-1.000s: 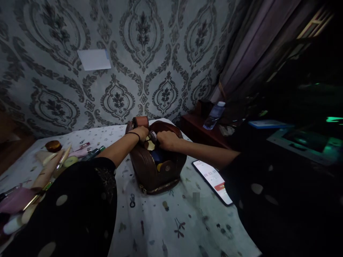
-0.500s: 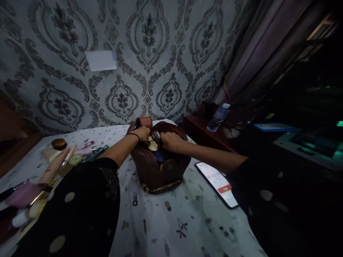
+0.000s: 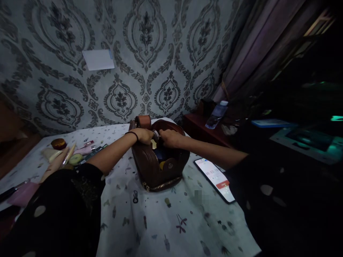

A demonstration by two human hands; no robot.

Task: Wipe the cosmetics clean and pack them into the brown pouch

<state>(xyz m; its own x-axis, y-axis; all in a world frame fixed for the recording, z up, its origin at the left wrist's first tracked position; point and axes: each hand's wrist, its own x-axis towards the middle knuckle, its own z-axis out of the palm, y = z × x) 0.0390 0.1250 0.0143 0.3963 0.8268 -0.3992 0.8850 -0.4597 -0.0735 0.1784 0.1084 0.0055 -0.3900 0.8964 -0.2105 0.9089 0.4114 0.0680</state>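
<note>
A brown leather bag [image 3: 150, 171] stands with its top gaping, both of my hands in its mouth. My left hand [image 3: 144, 136], a dark band at the wrist, is closed at the left side of the opening. Facing it, my right hand [image 3: 171, 138] is closed too, fingers curled. Between the fingertips shows a small round item [image 3: 155, 134] with a pale rim; which hand grips it I cannot tell. Below it lie a gold-coloured piece [image 3: 153, 144], something dark blue [image 3: 160, 154] and a bit of yellow [image 3: 162, 165] inside the bag.
Several cosmetics lie left on the printed sheet [image 3: 166, 228], among them a brown jar [image 3: 58, 144] and a green-lidded pot [image 3: 76, 159]. A phone [image 3: 215, 180] showing a timer lies right of the bag. Beyond it, a water bottle [image 3: 216, 115] leans on a reddish-brown surface [image 3: 197, 130].
My left hand has shifted slightly right and lower, nearer the right hand. Less of the gold-coloured piece shows now. The view has shifted a little.
</note>
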